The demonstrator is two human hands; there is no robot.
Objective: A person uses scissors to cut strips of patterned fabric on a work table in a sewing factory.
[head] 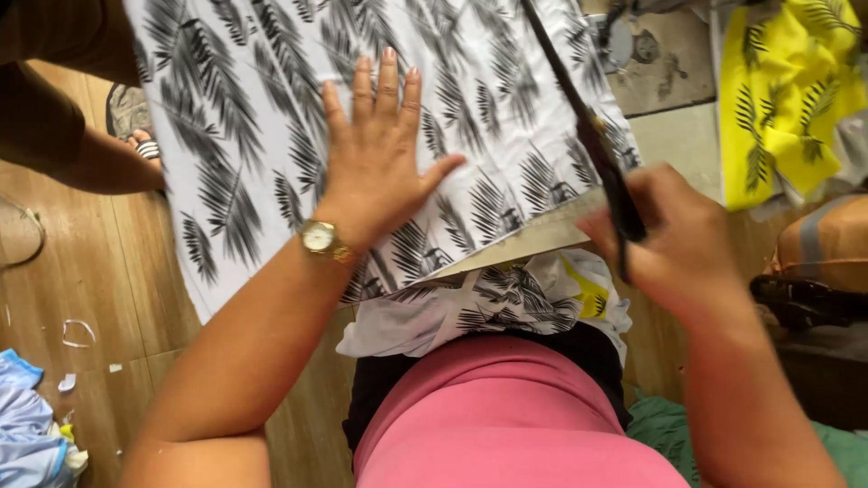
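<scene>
A white fabric (271,108) printed with black palm leaves lies spread flat on a table. My left hand (380,154) presses flat on it, fingers apart, a gold wristwatch (321,239) on the wrist. My right hand (674,239) grips the handles of long black scissors (583,117), whose blades reach up along the fabric's right edge. Bunched pieces of the same print (488,303) hang at the table's near edge against my pink top.
Yellow fabric with black leaves (787,90) lies at the right. Another person's sandalled foot (145,145) shows at the upper left on the wooden floor (90,298). Paper scraps and light blue cloth (27,425) lie at the lower left.
</scene>
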